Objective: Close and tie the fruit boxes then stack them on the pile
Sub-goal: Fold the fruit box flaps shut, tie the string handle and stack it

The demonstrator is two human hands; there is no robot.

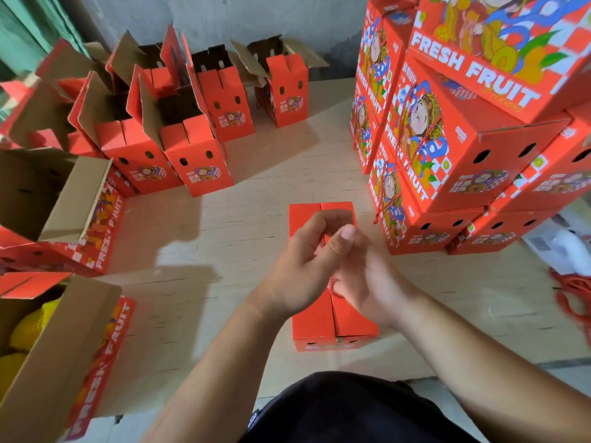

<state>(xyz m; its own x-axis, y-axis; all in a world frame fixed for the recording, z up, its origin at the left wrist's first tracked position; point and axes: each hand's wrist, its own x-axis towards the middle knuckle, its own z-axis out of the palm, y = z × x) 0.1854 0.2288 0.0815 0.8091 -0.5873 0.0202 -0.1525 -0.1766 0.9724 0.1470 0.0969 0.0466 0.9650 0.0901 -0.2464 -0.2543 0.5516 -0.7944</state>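
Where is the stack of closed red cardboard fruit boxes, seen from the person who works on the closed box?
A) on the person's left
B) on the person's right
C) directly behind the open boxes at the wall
B: the stack of closed red cardboard fruit boxes rises on the right of the closed box under both hands, while the open boxes stand at the left.

Floor w/ cardboard sheets: closed red box center, open boxes left & back, stacked pile right, red cord far right.
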